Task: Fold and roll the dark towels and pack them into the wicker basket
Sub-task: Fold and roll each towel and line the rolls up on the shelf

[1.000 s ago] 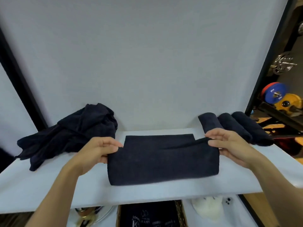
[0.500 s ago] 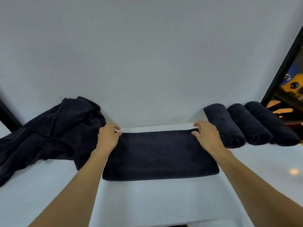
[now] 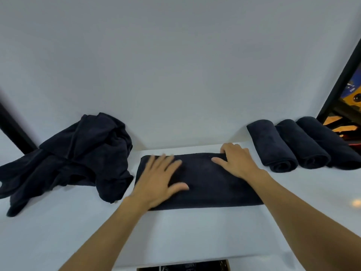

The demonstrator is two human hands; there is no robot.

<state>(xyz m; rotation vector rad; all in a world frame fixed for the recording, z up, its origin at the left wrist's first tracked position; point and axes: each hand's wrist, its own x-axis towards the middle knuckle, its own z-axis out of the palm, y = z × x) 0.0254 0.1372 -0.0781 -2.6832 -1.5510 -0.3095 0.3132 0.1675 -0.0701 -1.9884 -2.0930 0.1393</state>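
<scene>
While the left hand (image 3: 158,180) lay flat and spread on the folded towel (image 3: 205,184) at the centre of the table (image 3: 175,235), the right hand (image 3: 236,161) gripping its 1 o'clock edge, uneven pressure risked skewing the layers and loosening the roll.

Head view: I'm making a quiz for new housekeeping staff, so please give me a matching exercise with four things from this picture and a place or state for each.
Things:
1. folded towel
2. rolled towels
3. crumpled towel heap
4. left hand

Places or states:
a. three side by side at the far right
b. loose pile at the left
c. spread flat, fingers straight, on cloth
d. flat in the middle, between the other towels

Pairs: 1-d, 2-a, 3-b, 4-c.
</scene>
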